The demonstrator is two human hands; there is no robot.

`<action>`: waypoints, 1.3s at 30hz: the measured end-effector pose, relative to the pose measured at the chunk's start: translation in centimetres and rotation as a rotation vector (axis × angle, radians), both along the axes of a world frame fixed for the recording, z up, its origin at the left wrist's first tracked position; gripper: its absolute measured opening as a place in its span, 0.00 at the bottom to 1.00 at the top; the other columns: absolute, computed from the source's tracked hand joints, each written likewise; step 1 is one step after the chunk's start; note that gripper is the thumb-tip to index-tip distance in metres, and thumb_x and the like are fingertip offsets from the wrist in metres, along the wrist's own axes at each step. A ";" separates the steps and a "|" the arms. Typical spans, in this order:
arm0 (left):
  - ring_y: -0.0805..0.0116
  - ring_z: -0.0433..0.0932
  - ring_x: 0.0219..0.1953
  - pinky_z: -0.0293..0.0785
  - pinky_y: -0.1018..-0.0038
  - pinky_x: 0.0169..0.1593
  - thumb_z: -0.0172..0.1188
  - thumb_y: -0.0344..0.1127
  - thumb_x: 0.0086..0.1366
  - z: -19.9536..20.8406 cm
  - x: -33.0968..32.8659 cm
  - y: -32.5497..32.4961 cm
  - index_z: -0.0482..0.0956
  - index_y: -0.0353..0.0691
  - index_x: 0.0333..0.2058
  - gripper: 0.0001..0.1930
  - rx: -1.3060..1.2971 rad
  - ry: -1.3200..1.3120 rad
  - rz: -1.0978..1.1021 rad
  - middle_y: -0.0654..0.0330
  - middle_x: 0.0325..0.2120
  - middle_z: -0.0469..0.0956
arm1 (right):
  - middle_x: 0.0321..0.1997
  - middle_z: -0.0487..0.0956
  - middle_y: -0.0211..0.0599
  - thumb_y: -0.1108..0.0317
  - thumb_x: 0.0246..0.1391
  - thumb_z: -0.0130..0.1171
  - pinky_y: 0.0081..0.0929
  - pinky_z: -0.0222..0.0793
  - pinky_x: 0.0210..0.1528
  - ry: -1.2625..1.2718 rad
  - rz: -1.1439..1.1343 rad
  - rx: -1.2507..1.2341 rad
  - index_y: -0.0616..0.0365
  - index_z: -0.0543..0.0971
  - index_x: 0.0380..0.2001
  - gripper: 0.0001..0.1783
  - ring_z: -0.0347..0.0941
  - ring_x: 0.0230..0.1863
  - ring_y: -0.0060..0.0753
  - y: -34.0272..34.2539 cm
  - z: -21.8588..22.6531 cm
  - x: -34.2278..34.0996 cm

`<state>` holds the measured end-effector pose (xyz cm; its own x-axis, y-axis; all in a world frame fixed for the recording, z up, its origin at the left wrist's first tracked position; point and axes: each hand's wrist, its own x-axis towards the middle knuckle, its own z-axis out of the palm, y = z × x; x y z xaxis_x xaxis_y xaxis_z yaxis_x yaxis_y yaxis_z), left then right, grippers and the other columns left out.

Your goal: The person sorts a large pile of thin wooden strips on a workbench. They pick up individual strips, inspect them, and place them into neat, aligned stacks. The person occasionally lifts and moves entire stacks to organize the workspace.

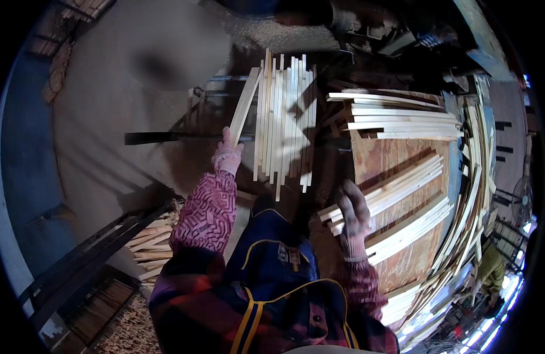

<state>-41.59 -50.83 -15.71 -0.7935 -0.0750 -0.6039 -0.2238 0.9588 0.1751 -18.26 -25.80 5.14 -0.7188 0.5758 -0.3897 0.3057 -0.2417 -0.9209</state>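
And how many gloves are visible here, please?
2: on the left hand, by pale wooden strips; on the right hand, by the brown board. Others may be hidden.

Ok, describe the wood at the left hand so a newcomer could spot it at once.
Find the group of pale strips at upper centre. Along its left side, the left hand touches the slanting wood. Unlike those near-vertical strips, it tilts, its far end leaning toward them.

Row of strips (278,118) left of board (372,154) with strip piles (405,184)
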 end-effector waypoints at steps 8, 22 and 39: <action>0.54 0.70 0.62 0.73 0.62 0.56 0.41 0.53 0.74 -14.1 -7.9 7.4 0.53 0.52 0.71 0.31 0.253 -0.144 -0.244 0.44 0.67 0.60 | 0.50 0.79 0.41 0.71 0.62 0.59 0.26 0.73 0.52 0.030 -0.305 0.179 0.66 0.73 0.58 0.22 0.76 0.48 0.28 2.2 -2.6 8.9; 0.44 0.63 0.65 0.59 0.59 0.68 0.60 0.46 0.66 7.1 2.7 12.1 0.61 0.32 0.66 0.35 0.211 0.849 -0.491 0.38 0.62 0.65 | 0.57 0.77 0.50 0.68 0.58 0.62 0.32 0.70 0.61 -0.969 -0.819 0.521 0.63 0.72 0.60 0.27 0.75 0.58 0.40 9.2 -4.2 32.5; 0.53 0.72 0.58 0.72 0.61 0.58 0.74 0.49 0.48 12.8 39.5 45.1 0.50 0.40 0.69 0.55 0.692 -0.409 -0.881 0.44 0.60 0.68 | 0.58 0.76 0.53 0.45 0.65 0.47 0.41 0.63 0.64 -0.511 -0.538 0.189 0.57 0.74 0.58 0.30 0.70 0.61 0.53 12.6 -7.8 35.2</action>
<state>-2.12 -5.68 -2.92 -0.1474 0.8403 -0.5217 0.3046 0.5404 0.7843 16.93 -13.19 -2.64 -0.0774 0.8853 -0.4585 0.5890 -0.3305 -0.7375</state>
